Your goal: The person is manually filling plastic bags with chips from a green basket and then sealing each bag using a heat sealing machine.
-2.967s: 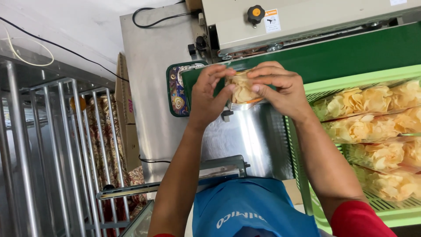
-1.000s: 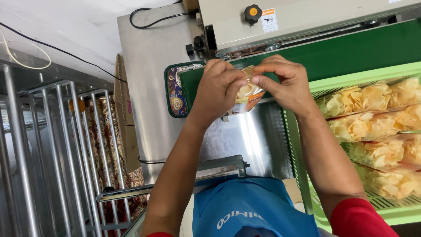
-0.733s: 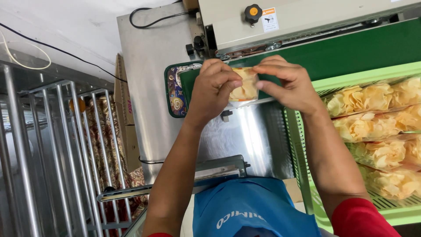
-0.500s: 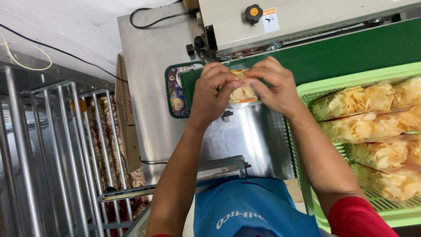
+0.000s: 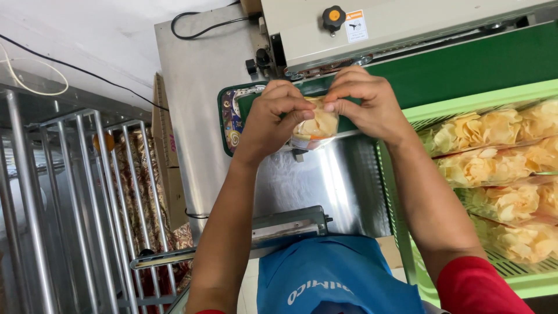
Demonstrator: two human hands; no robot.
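Observation:
Both hands grip one small clear bag of yellow chips (image 5: 314,126), held upright over the green conveyor belt (image 5: 453,70) of a sealing machine (image 5: 407,23). My left hand (image 5: 272,119) pinches the bag's top left corner, thumb and fingers closed on the plastic. My right hand (image 5: 365,103) pinches the top right edge, close to the machine's slot. The bag's lower part hangs between my palms; its top is hidden by my fingers.
A light green crate (image 5: 494,192) at the right holds several filled chip bags. A steel table top (image 5: 325,180) lies under the hands. A metal rack (image 5: 70,203) stands at the left, with a black cable (image 5: 197,26) above.
The bag stayed between both hands at the belt. My hands shifted slightly left and back, re-pinching the bag's top; it now hangs a little lower between the palms.

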